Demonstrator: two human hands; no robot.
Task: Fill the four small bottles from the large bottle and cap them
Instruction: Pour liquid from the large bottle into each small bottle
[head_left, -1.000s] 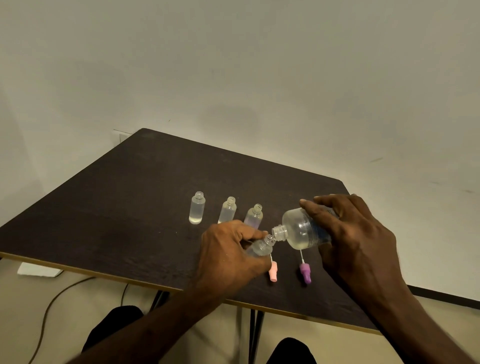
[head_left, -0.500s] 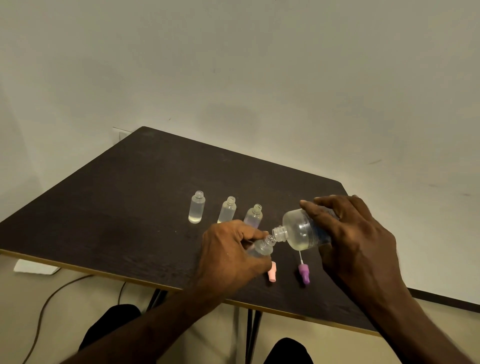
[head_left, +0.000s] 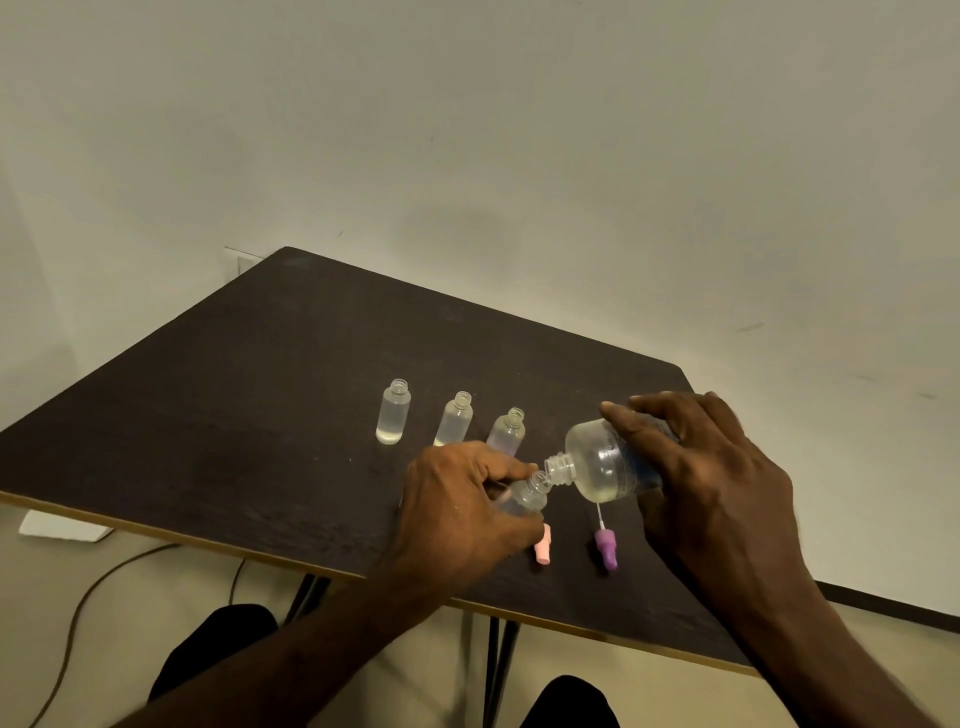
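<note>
The large bottle (head_left: 608, 465) stayed tipped in the right hand (head_left: 711, 478), fingers curled around it, its mouth at the mouth of the small bottle (head_left: 524, 496) gripped by the left hand (head_left: 457, 514) above the bench (head_left: 234, 415), unchanged from before. Three small bottles (head_left: 453, 419) stood uncapped behind.

On your table (head_left: 249, 415), three bottles (head_left: 453, 419) stand in a row behind your left hand (head_left: 457, 514). Right of it, the large bottle (head_left: 602, 460) lies tilted over two caps (head_left: 605, 548) near the front edge.
</note>
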